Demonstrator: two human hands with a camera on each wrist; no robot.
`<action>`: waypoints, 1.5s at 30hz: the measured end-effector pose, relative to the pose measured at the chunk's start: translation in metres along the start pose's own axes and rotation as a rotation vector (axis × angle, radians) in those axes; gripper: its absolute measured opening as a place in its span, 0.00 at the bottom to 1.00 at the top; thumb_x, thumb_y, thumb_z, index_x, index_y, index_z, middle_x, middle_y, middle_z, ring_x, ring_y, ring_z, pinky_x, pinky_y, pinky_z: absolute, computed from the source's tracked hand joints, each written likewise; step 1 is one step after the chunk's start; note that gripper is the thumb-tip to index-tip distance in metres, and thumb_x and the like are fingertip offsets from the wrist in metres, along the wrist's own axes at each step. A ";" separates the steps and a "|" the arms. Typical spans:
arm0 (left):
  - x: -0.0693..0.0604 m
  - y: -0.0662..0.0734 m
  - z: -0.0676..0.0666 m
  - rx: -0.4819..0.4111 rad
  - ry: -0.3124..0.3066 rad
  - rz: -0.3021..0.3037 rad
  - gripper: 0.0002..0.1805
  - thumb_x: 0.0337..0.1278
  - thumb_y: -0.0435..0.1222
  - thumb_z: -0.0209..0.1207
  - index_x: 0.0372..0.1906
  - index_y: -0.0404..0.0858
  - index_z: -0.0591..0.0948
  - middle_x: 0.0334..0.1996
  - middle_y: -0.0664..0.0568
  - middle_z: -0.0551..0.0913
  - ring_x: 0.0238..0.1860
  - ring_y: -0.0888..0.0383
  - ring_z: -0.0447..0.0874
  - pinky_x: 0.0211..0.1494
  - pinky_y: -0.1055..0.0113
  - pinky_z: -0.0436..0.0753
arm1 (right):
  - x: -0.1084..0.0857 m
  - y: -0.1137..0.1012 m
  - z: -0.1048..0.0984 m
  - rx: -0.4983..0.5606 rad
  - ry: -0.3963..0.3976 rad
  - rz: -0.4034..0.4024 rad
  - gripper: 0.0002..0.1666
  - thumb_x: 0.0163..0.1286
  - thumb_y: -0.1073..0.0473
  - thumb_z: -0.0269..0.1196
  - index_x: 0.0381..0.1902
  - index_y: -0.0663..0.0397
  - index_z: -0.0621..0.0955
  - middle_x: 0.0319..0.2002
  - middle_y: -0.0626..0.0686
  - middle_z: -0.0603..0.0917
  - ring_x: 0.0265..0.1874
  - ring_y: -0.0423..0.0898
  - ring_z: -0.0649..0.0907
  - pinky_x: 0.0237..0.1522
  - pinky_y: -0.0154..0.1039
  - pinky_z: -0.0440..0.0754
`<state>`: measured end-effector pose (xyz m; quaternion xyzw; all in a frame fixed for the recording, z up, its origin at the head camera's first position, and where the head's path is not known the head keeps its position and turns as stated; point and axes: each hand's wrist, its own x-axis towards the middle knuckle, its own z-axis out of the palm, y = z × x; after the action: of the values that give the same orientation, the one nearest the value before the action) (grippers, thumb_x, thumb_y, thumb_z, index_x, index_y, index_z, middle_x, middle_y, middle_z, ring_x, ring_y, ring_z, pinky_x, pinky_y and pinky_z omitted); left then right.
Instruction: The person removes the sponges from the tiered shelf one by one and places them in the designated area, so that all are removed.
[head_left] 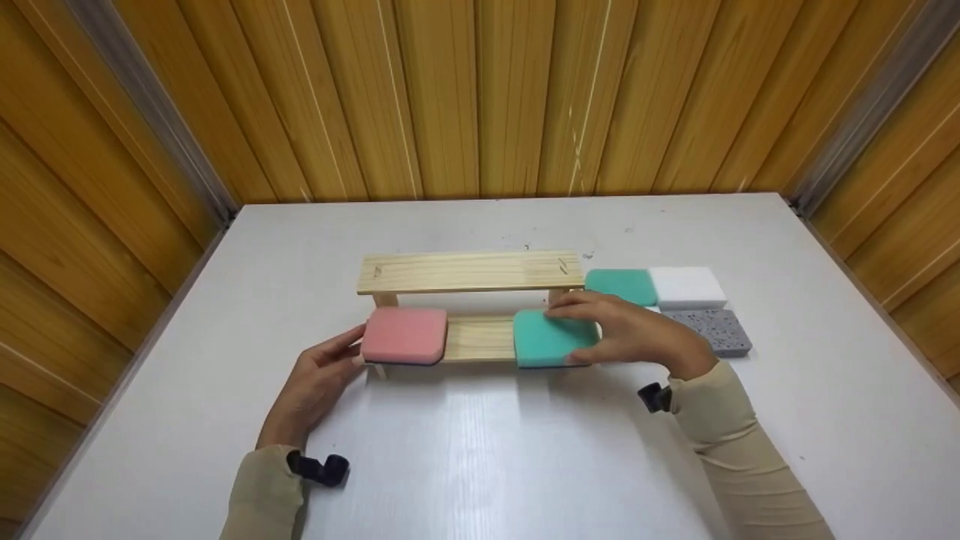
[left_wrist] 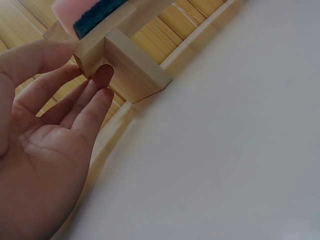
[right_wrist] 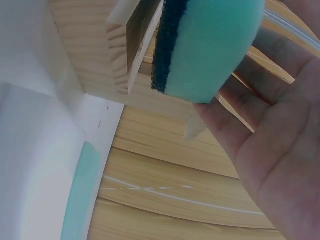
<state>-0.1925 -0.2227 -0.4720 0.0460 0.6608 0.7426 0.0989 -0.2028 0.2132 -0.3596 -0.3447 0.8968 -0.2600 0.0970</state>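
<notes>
A small two-tier wooden rack (head_left: 469,271) stands on the white table. On the left end of its lower shelf (head_left: 480,337) lies a pink sponge (head_left: 403,335) with a dark scouring side underneath. My left hand (head_left: 315,382) grips that end of the rack, thumb and fingertips at the corner of the shelf in the left wrist view. At the shelf's right end, my right hand (head_left: 637,330) holds a green sponge (head_left: 541,345) between thumb and fingers. Its dark scouring layer (right_wrist: 167,45) faces the wood in the right wrist view; whether it touches the shelf, I cannot tell.
Right of the rack lie another green sponge (head_left: 621,286), a white sponge (head_left: 687,286) and a grey speckled block (head_left: 709,332), close together on the table (head_left: 465,465). A wood-panelled wall (head_left: 510,97) rises behind the table.
</notes>
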 end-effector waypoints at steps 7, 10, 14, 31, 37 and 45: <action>0.000 0.001 0.001 -0.010 0.009 -0.008 0.30 0.60 0.25 0.55 0.69 0.36 0.67 0.69 0.47 0.66 0.63 0.57 0.73 0.63 0.70 0.75 | -0.012 0.007 -0.006 -0.006 0.030 -0.013 0.36 0.55 0.57 0.72 0.63 0.56 0.76 0.62 0.54 0.74 0.64 0.56 0.71 0.65 0.56 0.70; 0.001 0.001 0.001 -0.040 0.005 0.001 0.31 0.59 0.25 0.57 0.69 0.34 0.67 0.69 0.45 0.66 0.62 0.56 0.74 0.62 0.70 0.76 | -0.018 0.010 -0.007 -0.010 0.038 -0.020 0.36 0.55 0.57 0.72 0.62 0.56 0.76 0.62 0.55 0.74 0.63 0.56 0.72 0.63 0.56 0.72; 0.001 0.001 0.002 -0.065 0.005 0.011 0.32 0.58 0.26 0.59 0.69 0.33 0.67 0.68 0.45 0.67 0.61 0.55 0.74 0.62 0.69 0.77 | -0.024 0.015 -0.008 0.003 0.031 0.003 0.37 0.55 0.56 0.73 0.63 0.55 0.75 0.62 0.54 0.74 0.64 0.56 0.71 0.63 0.56 0.71; 0.000 0.002 0.002 -0.014 0.002 -0.005 0.32 0.59 0.28 0.60 0.69 0.36 0.68 0.70 0.48 0.65 0.63 0.57 0.72 0.64 0.70 0.74 | -0.045 0.028 -0.008 0.006 -0.003 0.115 0.39 0.54 0.56 0.73 0.64 0.55 0.75 0.63 0.57 0.73 0.65 0.59 0.70 0.63 0.59 0.69; 0.000 0.002 0.002 -0.032 0.003 0.005 0.32 0.57 0.29 0.62 0.68 0.37 0.69 0.69 0.48 0.67 0.62 0.55 0.74 0.64 0.69 0.75 | -0.051 0.032 -0.008 -0.014 -0.004 0.111 0.39 0.54 0.54 0.73 0.64 0.55 0.75 0.62 0.56 0.74 0.64 0.59 0.71 0.63 0.60 0.70; -0.001 0.002 0.003 -0.079 0.000 0.017 0.33 0.56 0.27 0.61 0.69 0.33 0.67 0.67 0.49 0.69 0.62 0.56 0.74 0.64 0.68 0.75 | -0.057 0.034 -0.009 -0.003 -0.001 0.127 0.39 0.54 0.51 0.73 0.64 0.53 0.75 0.61 0.54 0.74 0.63 0.58 0.71 0.62 0.61 0.70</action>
<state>-0.1916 -0.2200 -0.4695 0.0476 0.6303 0.7691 0.0943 -0.1826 0.2766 -0.3708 -0.2873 0.9172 -0.2519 0.1131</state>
